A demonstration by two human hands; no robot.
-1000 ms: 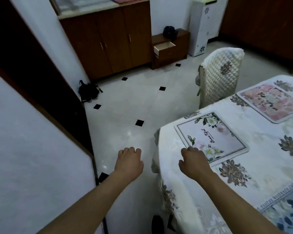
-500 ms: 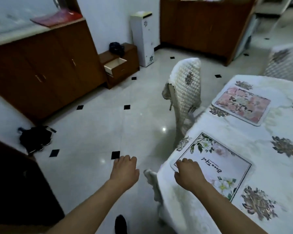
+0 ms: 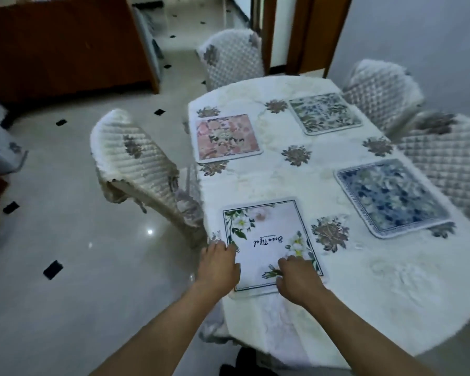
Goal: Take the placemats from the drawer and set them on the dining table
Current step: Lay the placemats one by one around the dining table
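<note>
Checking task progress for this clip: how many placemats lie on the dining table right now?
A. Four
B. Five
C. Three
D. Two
A. Four lie on the dining table: the white floral placemat under the left hand and right hand, the pink placemat, the green-patterned placemat and the blue placemat.
</note>
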